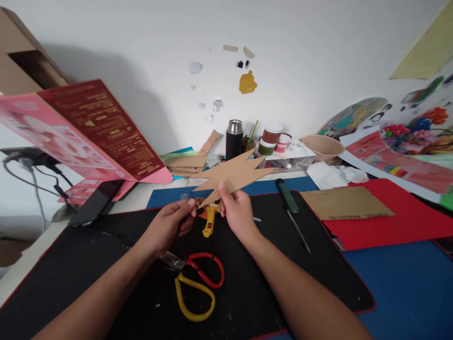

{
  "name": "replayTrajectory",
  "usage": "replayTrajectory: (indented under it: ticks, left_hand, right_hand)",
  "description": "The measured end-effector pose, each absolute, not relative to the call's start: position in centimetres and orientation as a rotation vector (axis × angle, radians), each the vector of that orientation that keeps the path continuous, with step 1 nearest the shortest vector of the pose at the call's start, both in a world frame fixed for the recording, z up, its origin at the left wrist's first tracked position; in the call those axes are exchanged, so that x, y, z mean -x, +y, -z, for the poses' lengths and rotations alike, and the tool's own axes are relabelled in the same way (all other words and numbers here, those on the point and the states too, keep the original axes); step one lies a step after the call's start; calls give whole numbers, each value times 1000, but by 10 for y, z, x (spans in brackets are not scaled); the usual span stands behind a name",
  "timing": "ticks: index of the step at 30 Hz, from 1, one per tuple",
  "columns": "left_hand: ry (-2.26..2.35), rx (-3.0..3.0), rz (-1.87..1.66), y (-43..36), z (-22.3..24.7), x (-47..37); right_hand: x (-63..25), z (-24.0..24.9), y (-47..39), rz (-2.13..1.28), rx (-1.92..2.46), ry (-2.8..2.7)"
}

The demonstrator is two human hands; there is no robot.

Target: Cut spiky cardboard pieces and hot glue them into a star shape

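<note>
In my right hand (pixel 239 212) is a flat brown cardboard cutout (pixel 230 174) with several pointed spikes, gripped with the thumb on top and the fingers beneath. My left hand (pixel 175 219) is closed in a pinch beside the cutout's lower left spike. Whatever sits between those fingertips is too small to make out. Just below the cutout lies a yellow glue gun (pixel 209 224), partly covered by it. Nearer to me, scissors (pixel 194 285) with one red and one yellow handle rest on the black mat (pixel 247 288), their blades partly behind my left wrist.
To the right lie a green utility knife (pixel 287 196), a pen (pixel 298 231), a cardboard sheet (pixel 350 203) and red sheet (pixel 385 231). A black flask (pixel 234 141) and paint tubs (pixel 271 137) stand behind. At left are a phone (pixel 97 203) and pink box (pixel 95 127).
</note>
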State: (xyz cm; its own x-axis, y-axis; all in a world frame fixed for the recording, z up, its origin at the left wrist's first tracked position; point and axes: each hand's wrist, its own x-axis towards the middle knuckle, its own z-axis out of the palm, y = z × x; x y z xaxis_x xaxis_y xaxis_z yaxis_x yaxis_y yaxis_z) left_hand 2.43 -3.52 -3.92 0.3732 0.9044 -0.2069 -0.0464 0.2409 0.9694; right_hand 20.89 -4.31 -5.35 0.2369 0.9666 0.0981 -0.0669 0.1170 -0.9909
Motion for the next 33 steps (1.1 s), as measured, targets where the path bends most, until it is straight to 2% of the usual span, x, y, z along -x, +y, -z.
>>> replayTrajectory:
  ticks: [9, 33]
  left_hand:
    - [976, -1263, -747, -34, 37, -25]
    - [889, -1010, -795, -39, 37, -29]
  right_hand:
    - [-211, 64, -35, -1041, 1166, -966]
    - [-207, 58, -41, -1050, 1209, -1014]
